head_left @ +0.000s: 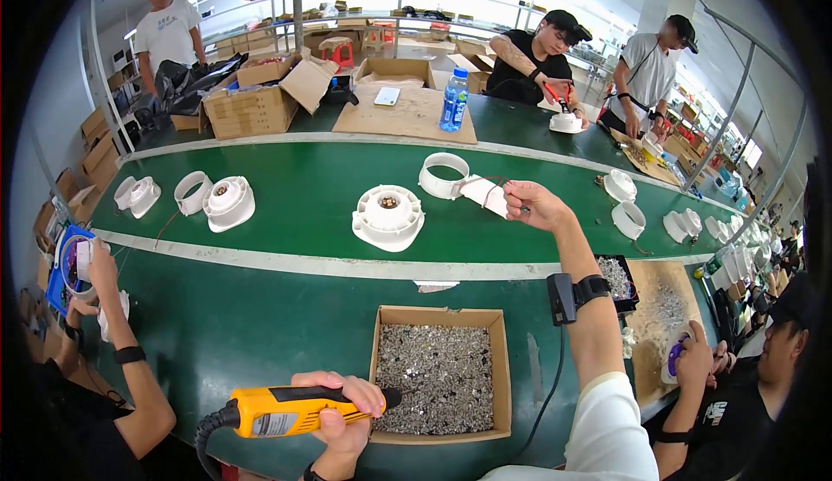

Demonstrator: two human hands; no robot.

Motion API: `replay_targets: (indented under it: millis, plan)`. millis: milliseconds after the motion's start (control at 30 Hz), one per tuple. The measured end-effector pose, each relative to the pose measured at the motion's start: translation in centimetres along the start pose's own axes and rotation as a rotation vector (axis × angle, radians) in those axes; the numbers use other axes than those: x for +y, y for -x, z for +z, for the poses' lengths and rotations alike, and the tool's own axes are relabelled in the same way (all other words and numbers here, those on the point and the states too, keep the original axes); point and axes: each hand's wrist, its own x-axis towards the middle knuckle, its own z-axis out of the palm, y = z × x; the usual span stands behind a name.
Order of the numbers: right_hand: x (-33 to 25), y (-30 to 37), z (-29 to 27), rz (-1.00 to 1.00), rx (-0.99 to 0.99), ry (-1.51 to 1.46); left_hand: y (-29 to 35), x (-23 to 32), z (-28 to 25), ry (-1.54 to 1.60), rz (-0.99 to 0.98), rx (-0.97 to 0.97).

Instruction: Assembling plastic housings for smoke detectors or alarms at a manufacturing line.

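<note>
My left hand (342, 412) is wrapped round a yellow and black electric screwdriver (276, 413), its dark tip over a cardboard box of small screws (438, 377). My right hand (539, 206) reaches across to the green conveyor belt. Its fingers are closed at the edge of a white flat piece (484, 193) with a thin dark wire over it. That piece lies against a white plastic ring (444, 175). Left of the ring sits a round white plastic housing (388, 217) with a coppery centre.
More white housings (229, 203) and rings stand along the belt. Co-workers handle parts at my left and right and across the belt. A blue-labelled bottle (453, 100) and a phone (386, 96) rest on cardboard beyond it. A cable hangs from my right wrist device (563, 299).
</note>
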Motion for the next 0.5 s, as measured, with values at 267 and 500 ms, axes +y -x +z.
replay_targets:
  millis: [267,500]
  plan:
    - [-1.4,0.4,-0.7,0.5,0.106,0.894,0.0,-0.2,0.0,-0.003,-0.02,-0.005]
    - [-0.1,1.1,-3.7,-0.276,-0.056,-0.37,0.0,-0.3,-0.1,-0.001,-0.023,-0.016]
